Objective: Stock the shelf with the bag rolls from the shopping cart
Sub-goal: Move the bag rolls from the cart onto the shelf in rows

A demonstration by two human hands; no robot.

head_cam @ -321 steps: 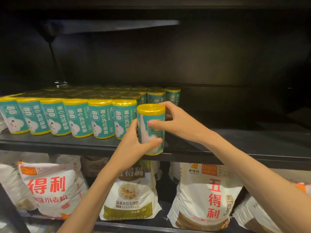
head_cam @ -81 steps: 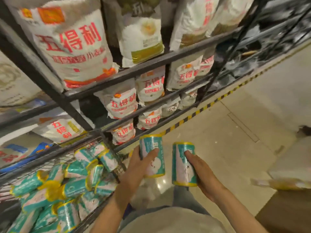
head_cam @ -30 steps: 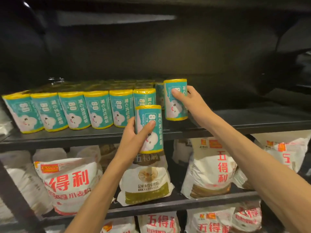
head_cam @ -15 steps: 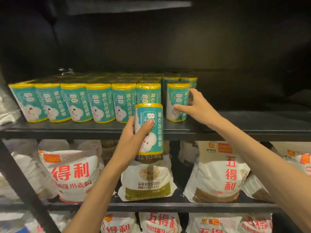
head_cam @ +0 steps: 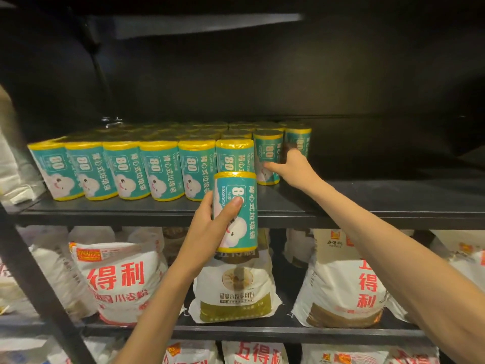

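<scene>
Several teal bag rolls with yellow ends (head_cam: 160, 170) stand upright in rows on the black shelf (head_cam: 367, 203). My left hand (head_cam: 210, 227) grips one more teal bag roll (head_cam: 240, 203), upright, in front of the shelf's front edge, below the front row. My right hand (head_cam: 294, 169) reaches onto the shelf and holds another bag roll (head_cam: 267, 151), which stands in the second row at the right end of the stock. The shopping cart is out of view.
The shelf's right half is bare. White flour sacks with red print (head_cam: 118, 282) fill the shelves below (head_cam: 288, 331). A black upright post (head_cam: 31, 274) runs down the left. The shelf's back is dark.
My right hand has pushed its roll further back on the shelf, beside the second row. My left hand still holds its roll in front of the shelf edge, nearly unmoved.
</scene>
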